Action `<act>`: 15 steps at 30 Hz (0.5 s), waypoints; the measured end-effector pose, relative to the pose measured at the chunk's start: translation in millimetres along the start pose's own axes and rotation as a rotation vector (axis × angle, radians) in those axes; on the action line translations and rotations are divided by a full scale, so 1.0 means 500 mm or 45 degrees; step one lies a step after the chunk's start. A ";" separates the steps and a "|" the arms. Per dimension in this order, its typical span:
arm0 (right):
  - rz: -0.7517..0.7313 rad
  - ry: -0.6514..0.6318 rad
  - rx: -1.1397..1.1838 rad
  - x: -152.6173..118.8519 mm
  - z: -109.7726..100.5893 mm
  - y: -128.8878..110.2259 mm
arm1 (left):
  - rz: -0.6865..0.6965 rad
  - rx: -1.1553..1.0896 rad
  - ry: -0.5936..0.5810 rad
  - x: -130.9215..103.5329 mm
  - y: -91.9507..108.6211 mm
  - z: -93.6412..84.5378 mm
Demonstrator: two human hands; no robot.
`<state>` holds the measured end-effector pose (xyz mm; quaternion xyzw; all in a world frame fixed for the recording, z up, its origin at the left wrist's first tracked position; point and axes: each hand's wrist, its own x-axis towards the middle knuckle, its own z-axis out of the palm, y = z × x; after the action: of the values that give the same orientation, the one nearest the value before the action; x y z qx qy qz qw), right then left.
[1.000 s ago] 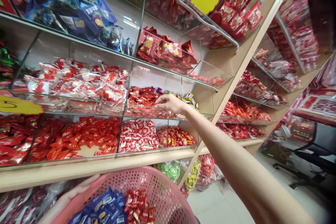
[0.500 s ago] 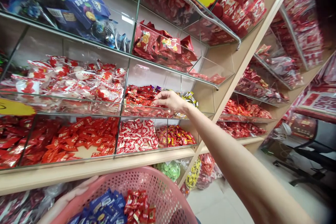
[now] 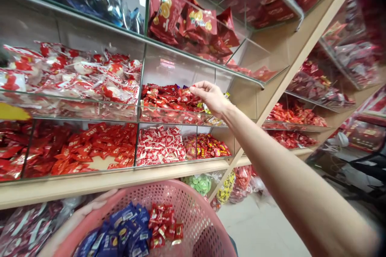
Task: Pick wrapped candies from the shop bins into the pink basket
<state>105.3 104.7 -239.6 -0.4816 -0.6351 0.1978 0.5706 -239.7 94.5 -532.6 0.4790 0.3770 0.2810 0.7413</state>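
Observation:
My right hand (image 3: 211, 97) reaches into a glass-fronted shelf compartment, over a heap of small red wrapped candies (image 3: 164, 97). Its thumb and fingertips are pinched together at the heap's right side; whatever is between them is too small to make out. My left hand (image 3: 98, 204) grips the left rim of a pink perforated plastic basket (image 3: 205, 198), its fingers lying along the edge. Inside the basket, dark blue packets (image 3: 128, 225) are piled beside small red wrapped candies (image 3: 164, 223).
Glass dividers split the wooden shelving (image 3: 187, 168) into bins. Red-and-white wrapped sweets (image 3: 78, 72) fill the bin to the left, and orange-printed red packets (image 3: 193, 20) sit above. A glass shelf edge (image 3: 208, 62) runs just over my right hand. Bagged green sweets (image 3: 197, 184) lie below.
My right hand has shifted slightly right and up in view, and its fingertips remain pinched over the candies. The camera has moved closer to the shelf. My left hand stays on the basket.

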 end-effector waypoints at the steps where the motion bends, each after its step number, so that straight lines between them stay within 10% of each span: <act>1: -0.019 -0.004 0.019 0.000 -0.001 -0.003 | 0.003 -0.022 0.057 0.009 0.000 0.004; 9: -0.013 -0.056 0.406 -0.141 0.010 -0.075 | -0.218 -0.238 0.310 0.001 0.017 0.060; 15: 0.709 -0.518 0.348 -0.401 0.062 0.075 | -0.226 -0.302 0.298 -0.004 0.028 0.074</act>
<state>68.2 -36.9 -385.2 -0.5061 -0.5479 0.5201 0.4162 -211.1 79.8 -509.6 0.3172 0.4657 0.3105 0.7656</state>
